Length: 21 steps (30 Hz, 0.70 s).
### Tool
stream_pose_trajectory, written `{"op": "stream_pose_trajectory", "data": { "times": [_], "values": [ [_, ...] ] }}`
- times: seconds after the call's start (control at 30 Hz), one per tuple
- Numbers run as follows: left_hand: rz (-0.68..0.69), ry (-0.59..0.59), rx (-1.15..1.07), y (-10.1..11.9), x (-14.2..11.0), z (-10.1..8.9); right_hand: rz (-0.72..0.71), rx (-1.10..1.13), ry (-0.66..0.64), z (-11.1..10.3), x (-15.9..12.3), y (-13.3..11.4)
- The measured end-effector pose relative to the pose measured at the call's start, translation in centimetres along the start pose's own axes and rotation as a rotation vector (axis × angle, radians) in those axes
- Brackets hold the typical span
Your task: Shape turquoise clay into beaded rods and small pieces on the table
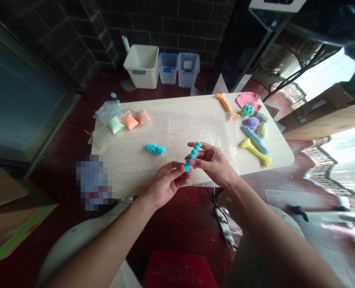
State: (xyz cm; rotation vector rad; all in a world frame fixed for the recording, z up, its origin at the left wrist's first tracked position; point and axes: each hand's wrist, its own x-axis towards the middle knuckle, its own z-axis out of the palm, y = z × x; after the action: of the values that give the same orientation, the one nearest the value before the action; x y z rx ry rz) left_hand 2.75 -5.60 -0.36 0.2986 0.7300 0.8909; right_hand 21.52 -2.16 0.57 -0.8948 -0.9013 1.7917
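Note:
Between my two hands, above the front part of the table, is a string of small turquoise clay balls (193, 153), running slantwise from lower left to upper right. My left hand (168, 180) pinches its lower end between thumb and fingers. The thumb and fingers of my right hand (210, 162) close on its middle, and the upper balls stick out past them. A lumpy turquoise clay piece (155, 149) lies on the bubble wrap (129, 160) to the left, apart from both hands.
Pale green, orange and pink clay packets (129, 121) lie at the table's left, by clear plastic bags (109, 112). Along the right side sit several clay shapes, among them an orange bone (225, 105) and a yellow bone (257, 153). Storage bins (144, 76) stand behind the table.

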Motion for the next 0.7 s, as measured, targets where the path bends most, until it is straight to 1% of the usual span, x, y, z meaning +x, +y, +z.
{"op": "stream_pose_trajectory", "data": {
  "times": [0.2,0.37,0.57,0.7],
  "values": [
    [0.015,0.013,-0.017,-0.08,-0.04,0.06,-0.030,-0.018,-0.028,-0.08,0.05,0.18],
    [0.022,-0.010,-0.052,-0.17,-0.08,-0.24,-0.040,-0.029,-0.023,-0.21,-0.07,0.05],
    [-0.046,-0.028,-0.039,-0.40,0.06,-0.39,-0.012,-0.090,-0.059,-0.07,-0.36,0.14],
    [-0.062,-0.037,-0.044,-0.33,0.02,-0.35,-0.037,-0.128,-0.040,0.06,-0.32,0.08]
  ]
}}
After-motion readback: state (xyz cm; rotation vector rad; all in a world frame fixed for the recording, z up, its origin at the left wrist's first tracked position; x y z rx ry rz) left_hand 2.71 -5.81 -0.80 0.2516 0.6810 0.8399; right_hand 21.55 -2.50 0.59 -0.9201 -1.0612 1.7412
